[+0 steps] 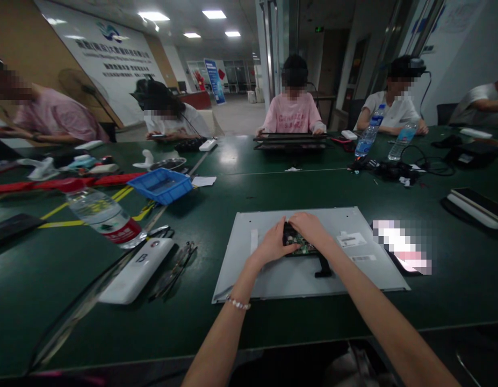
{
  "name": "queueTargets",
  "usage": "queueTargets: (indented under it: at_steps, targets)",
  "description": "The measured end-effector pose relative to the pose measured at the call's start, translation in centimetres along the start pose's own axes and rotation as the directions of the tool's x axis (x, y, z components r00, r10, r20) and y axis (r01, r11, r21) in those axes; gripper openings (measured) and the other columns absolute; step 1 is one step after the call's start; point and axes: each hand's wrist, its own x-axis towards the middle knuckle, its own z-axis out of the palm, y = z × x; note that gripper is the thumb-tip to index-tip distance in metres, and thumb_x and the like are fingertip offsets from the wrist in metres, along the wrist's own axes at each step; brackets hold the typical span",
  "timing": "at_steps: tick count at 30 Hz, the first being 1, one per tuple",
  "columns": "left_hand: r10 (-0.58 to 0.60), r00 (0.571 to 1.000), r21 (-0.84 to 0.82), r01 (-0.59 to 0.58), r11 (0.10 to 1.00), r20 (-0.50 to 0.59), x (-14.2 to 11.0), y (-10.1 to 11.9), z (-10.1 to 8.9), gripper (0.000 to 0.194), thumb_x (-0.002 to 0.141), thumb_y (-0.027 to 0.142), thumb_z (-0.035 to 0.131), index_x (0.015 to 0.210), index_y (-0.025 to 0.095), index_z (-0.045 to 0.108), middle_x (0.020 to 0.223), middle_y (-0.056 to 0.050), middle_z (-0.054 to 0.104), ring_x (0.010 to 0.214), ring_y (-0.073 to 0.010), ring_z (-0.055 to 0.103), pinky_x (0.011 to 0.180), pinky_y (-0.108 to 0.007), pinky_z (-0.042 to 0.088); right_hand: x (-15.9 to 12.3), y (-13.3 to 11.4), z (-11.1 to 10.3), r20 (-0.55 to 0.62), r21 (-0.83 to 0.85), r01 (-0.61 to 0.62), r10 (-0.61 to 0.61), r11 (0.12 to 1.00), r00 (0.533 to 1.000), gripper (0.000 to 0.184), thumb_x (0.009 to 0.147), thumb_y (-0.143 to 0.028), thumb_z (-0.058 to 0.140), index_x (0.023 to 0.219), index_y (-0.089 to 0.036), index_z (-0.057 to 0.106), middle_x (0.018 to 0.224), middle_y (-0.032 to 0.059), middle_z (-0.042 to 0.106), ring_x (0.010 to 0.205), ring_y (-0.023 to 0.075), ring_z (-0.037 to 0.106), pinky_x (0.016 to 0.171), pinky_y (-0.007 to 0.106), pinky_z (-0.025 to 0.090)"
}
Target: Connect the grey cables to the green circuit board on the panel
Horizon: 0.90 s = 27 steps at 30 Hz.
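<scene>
A flat grey metal panel (268, 282) with stickers lies on the table in front of me. Over its middle is a green circuit board (303, 246) in a black frame, partly covered by my hands. My left hand (273, 242) grips the board's left end, thumb along the near side and fingers at the far side. From the right, my right hand (311, 228) reaches over the board with its fingers curled on the far edge; its thumb is hidden. A short black strip (323, 269) extends from the board toward me on the panel.
Left of the panel are eyeglasses (174, 271), a white power bank (138, 271), a tilted water bottle (106, 220) and a blue tray (162, 185). A lit phone (402, 246) lies at the panel's right edge. Bottles (369, 131), cables (394, 169) and several seated people are across the table.
</scene>
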Motion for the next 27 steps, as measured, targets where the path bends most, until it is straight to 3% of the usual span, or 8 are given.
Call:
queueTargets:
  at_steps: [27]
  targets:
    - [-0.005,1.0,0.013,0.005,1.0,-0.01,0.04,0.46,-0.09,0.091,0.071,0.047,0.065,0.141,0.009,0.021,0.142,-0.022,0.033,0.129,-0.0343,0.035,0.105,-0.048,0.031,-0.91,0.0,0.74,-0.026,0.145,-0.011,0.015,0.989,1.0,0.027,0.092,-0.019,0.04,0.104,-0.016,0.063,0.103,0.0089,0.062,0.099,0.0188,0.054,0.085,0.025,0.039]
